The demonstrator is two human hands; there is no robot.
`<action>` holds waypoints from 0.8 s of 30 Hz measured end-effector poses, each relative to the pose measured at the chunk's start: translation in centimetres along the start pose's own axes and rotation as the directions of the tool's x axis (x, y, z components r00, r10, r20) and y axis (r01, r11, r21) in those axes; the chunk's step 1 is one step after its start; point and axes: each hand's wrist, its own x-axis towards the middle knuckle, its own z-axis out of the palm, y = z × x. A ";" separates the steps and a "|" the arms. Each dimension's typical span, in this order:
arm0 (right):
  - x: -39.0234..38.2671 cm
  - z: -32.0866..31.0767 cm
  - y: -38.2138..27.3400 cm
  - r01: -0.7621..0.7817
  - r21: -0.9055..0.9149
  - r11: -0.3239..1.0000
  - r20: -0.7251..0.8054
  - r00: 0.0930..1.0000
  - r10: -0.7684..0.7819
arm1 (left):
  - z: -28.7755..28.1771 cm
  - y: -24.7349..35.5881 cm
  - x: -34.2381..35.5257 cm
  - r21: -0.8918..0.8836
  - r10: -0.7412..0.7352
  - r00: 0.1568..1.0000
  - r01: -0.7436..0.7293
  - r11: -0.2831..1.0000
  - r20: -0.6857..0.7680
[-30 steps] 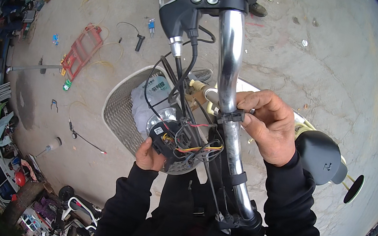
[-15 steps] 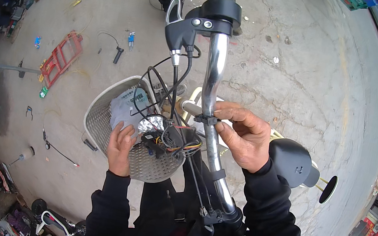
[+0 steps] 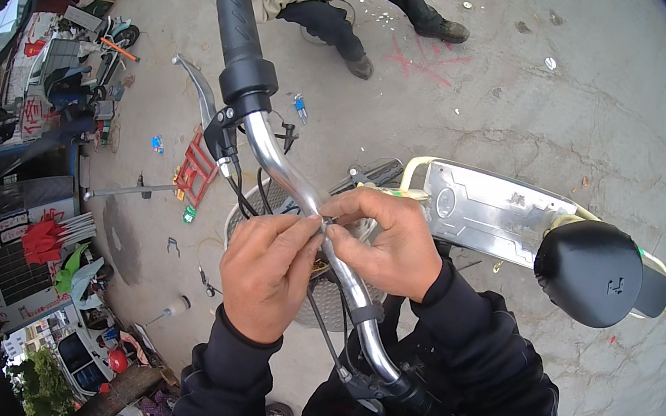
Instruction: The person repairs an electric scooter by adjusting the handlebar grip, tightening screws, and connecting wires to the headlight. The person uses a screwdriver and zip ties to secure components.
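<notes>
Handlebar (image 3: 286, 169) chrome | left hand (image 3: 265, 272) now up from basket (image 3: 327, 295), both hands pinching at bar | right hand (image 3: 389, 244) gripping it | small part unclear

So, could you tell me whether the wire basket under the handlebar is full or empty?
Cannot tell: both hands and the handlebar cover most of the basket.

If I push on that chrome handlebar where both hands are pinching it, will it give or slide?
Probably stiff: the handlebar is a bent metal tube. Its polished surface looks slippery under the left hand and right hand, unlike the black rubber grip. It may swing rather than flex, since it seems to sit on a steering stem.
</notes>
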 end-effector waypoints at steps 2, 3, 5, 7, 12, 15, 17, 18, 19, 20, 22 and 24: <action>0.2 -0.1 0.6 -0.038 0.087 0.995 0.012 0.999 0.037 | 0.3 0.0 -0.3 0.007 -0.042 0.999 0.042 0.999 -0.020; 0.2 -0.1 0.8 -0.057 0.119 0.991 0.022 0.998 0.054 | 0.4 0.0 -0.5 0.004 -0.052 0.998 0.052 0.999 -0.042; 0.4 -0.2 1.1 -0.094 0.174 0.980 0.053 0.995 0.085 | 0.6 0.0 -0.8 0.015 -0.069 0.996 0.069 0.997 -0.053; 0.7 -0.4 1.3 -0.132 0.226 0.965 0.089 0.989 0.114 | 0.8 0.0 -1.0 0.011 -0.094 0.993 0.095 0.995 -0.071; 1.2 -1.1 1.6 -0.245 0.299 0.922 0.195 0.962 0.192 | 1.0 -0.1 -1.7 -0.016 -0.180 0.976 0.180 0.984 -0.123; 1.6 -1.1 2.3 -0.264 0.321 0.910 0.224 0.954 0.198 | 1.3 -0.2 -1.8 -0.016 -0.228 0.963 0.228 0.973 -0.146; 2.0 -1.0 2.8 -0.235 0.320 0.918 0.234 0.958 0.164 | 1.4 -0.3 -1.8 -0.039 -0.294 0.948 0.291 0.956 -0.120; 2.2 -1.0 3.1 -0.258 0.353 0.900 0.268 0.949 0.167 | 1.4 -0.3 -1.7 -0.051 -0.326 0.940 0.322 0.945 -0.106; 2.7 -1.1 3.4 -0.297 0.367 0.882 0.304 0.934 0.188 | 1.4 -0.4 -1.5 -0.035 -0.323 0.942 0.321 0.946 -0.096; 3.0 -1.3 3.7 -0.370 0.348 0.861 0.337 0.907 0.253 | 1.4 -0.4 -1.3 -0.018 -0.325 0.942 0.324 0.946 -0.083; 3.8 -1.5 4.3 -0.373 0.334 0.866 0.409 0.885 0.224 | 1.3 -0.3 -1.0 -0.005 -0.355 0.933 0.356 0.935 -0.061; 4.7 -1.6 5.1 -0.372 0.348 0.861 0.462 0.867 0.188 | 1.3 -0.4 -0.9 -0.028 -0.406 0.912 0.405 0.914 -0.051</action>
